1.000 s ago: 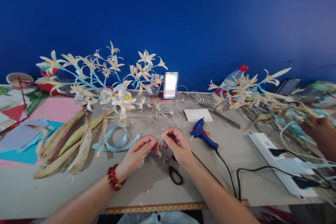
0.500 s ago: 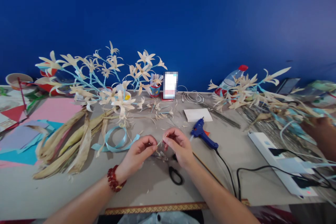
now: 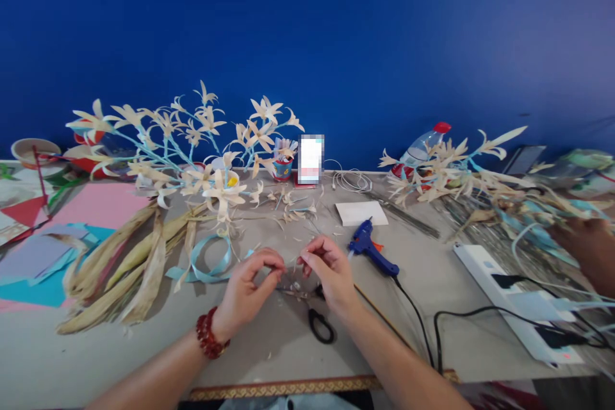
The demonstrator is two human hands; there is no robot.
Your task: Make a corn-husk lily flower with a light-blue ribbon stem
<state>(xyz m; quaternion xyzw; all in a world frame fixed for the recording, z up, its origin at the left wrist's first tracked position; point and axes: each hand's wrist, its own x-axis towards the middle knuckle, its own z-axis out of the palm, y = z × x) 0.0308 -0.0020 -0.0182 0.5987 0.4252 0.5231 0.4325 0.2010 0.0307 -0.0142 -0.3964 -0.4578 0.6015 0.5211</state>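
Leftmost, I have husks (image 3: 148,275) spread on the worktop (image 3: 254,343), then a blue ribbon (image 3: 211,277) lying just beyond the left hand (image 3: 247,288). That hand's grip is narrow, thumb and forefinger nearly meeting, but I cannot tell whether anything thin sits between them. Next comes the strip (image 3: 295,264), pale and slender, between the two hands; its long axis runs roughly up and down in my view. It lies at the pinch of the right hand (image 3: 331,274), clearly the nearer one; the left fingertips are just beside it, and contact there is unclear to me. The strip's ends are too fine to trace. Below it, the scissors (image 3: 312,323) show one black loop; their blades are hard to make out. Farther right lies the glue gun (image 3: 372,248), and at the edge a co-worker's hand (image 3: 583,246), cut off and blurred, reaches over a tangle (image 3: 538,221) I cannot sort out.
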